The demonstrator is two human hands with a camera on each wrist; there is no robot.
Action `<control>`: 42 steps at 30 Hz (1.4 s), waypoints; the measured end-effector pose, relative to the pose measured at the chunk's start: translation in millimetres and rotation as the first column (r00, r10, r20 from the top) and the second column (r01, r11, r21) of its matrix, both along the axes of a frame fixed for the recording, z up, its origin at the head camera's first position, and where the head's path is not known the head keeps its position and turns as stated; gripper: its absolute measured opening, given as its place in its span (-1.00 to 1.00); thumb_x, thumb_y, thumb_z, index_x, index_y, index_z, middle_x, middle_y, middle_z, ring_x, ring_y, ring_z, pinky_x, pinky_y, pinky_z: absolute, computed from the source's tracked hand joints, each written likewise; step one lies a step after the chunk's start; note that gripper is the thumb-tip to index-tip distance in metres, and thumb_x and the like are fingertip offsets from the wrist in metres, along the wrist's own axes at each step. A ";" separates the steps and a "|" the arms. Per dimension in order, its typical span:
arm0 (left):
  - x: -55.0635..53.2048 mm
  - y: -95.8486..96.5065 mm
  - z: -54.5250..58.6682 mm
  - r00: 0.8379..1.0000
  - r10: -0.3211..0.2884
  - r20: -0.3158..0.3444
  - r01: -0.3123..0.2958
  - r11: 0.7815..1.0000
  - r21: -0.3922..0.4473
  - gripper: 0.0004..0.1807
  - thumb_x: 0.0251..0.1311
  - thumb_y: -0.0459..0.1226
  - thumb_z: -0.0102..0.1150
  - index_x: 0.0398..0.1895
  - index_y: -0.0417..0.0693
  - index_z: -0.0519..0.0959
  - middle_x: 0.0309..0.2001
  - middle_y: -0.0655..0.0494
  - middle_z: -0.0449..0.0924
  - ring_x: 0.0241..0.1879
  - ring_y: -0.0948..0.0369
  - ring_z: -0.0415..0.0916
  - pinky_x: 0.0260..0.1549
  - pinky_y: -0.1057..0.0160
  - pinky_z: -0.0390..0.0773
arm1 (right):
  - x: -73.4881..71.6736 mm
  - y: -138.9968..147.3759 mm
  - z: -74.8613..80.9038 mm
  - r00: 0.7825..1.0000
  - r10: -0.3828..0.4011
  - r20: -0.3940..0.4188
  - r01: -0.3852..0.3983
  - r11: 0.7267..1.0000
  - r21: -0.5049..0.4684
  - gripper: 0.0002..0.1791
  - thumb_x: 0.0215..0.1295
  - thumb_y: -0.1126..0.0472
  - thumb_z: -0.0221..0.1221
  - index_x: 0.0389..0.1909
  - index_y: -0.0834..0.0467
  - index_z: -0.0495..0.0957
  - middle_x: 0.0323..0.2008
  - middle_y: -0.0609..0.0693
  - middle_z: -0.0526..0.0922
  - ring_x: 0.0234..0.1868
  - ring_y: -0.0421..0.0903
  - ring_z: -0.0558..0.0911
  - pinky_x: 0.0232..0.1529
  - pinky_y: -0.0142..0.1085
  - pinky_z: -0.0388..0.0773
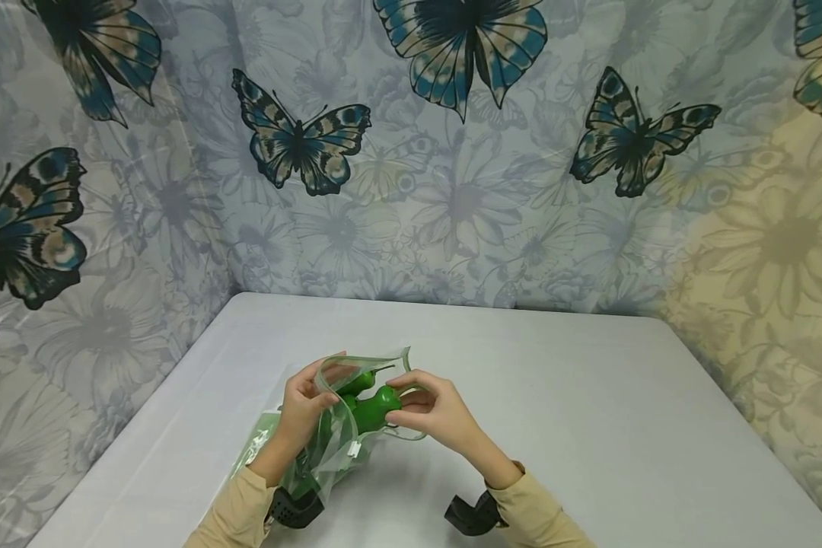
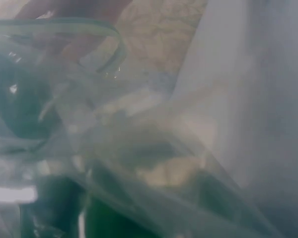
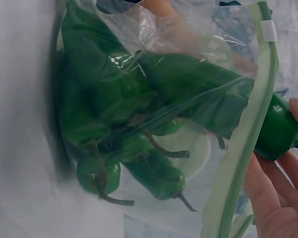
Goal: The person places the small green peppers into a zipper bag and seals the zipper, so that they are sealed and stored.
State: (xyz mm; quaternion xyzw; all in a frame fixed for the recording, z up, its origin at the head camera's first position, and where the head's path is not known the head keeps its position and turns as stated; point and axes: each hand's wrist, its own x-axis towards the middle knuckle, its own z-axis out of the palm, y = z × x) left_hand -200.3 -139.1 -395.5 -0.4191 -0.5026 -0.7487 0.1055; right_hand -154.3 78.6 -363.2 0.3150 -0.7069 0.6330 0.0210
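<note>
A clear zip bag [image 1: 342, 457] with a pale green seal band stands open on the table, several long green peppers [image 3: 114, 89] with stems inside it. My right hand [image 1: 438, 407] pinches the stem end of one green pepper [image 3: 278, 130] between thumb and fingers, at the bag's mouth. That pepper's stem end sticks out past the seal; the rest lies within the bag. My left hand [image 1: 303, 405] grips the bag's left rim, thumb on the near side. The left wrist view is blurred, filled by bag plastic [image 2: 139, 148] and dark green shapes.
A flat pale green and clear packet or bag part [image 1: 259, 440] lies under the left forearm. A white slider [image 3: 268, 30] sits on the bag's seal. The white table [image 1: 555, 380] reaches back to a butterfly-patterned cloth [image 1: 452, 228]. Black wrist mounts [image 1: 473, 515] are worn on the arms.
</note>
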 end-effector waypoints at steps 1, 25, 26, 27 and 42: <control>-0.1 -0.5 -0.1 1.000 0.001 -0.006 -0.001 1.000 0.001 -0.40 0.04 -0.09 0.20 0.11 -0.26 0.40 -0.07 -0.01 0.54 -0.02 0.14 0.44 -0.38 0.37 0.36 | 0.3 -0.3 0.5 1.000 0.002 0.004 -0.002 1.000 0.006 -0.63 0.06 0.42 0.23 -0.07 0.40 0.45 -0.13 0.27 0.50 -0.23 0.08 0.58 -0.21 -0.20 0.51; 8.6 -3.4 9.6 0.998 0.047 -0.038 -0.051 0.992 -0.115 -0.40 0.05 -0.12 0.20 0.12 -0.29 0.38 -0.07 0.05 0.55 -0.76 0.27 0.27 -0.82 0.26 0.18 | 1.2 -15.7 9.9 0.995 0.102 -0.021 -0.097 0.979 0.177 -0.72 0.00 0.47 0.24 -0.19 0.39 0.53 -0.23 0.19 0.56 -0.24 0.02 0.60 -0.28 -0.28 0.53; 8.8 -3.3 9.6 0.998 0.047 -0.040 -0.052 0.992 -0.116 -0.39 0.05 -0.12 0.20 0.12 -0.30 0.38 -0.07 0.05 0.55 -0.72 0.30 0.34 -0.82 0.26 0.19 | 2.8 -16.8 13.1 0.994 0.104 -0.028 -0.097 0.977 0.189 -0.72 0.00 0.49 0.24 -0.20 0.40 0.53 -0.24 0.22 0.56 -0.25 0.06 0.60 -0.28 -0.29 0.53; 9.0 -3.3 9.5 0.998 0.049 -0.043 -0.054 0.992 -0.117 -0.39 0.05 -0.12 0.19 0.12 -0.32 0.37 -0.06 0.05 0.55 -0.63 0.31 0.42 -0.82 0.28 0.20 | 4.3 -18.3 16.2 0.994 0.103 -0.033 -0.094 0.974 0.206 -0.73 0.00 0.50 0.23 -0.21 0.42 0.53 -0.25 0.24 0.56 -0.26 0.08 0.60 -0.28 -0.30 0.53; 11.1 0.1 9.5 0.993 0.102 -0.067 -0.109 0.986 -0.122 -0.30 0.02 -0.08 0.21 0.07 -0.49 0.33 -0.09 0.08 0.56 -0.30 0.29 0.54 -0.66 0.37 0.39 | -8.0 -16.0 9.3 0.991 0.127 -0.043 -0.109 0.952 0.284 -0.78 0.21 0.30 0.13 -0.17 0.32 0.57 -0.22 0.10 0.61 -0.24 -0.19 0.59 -0.21 -0.36 0.49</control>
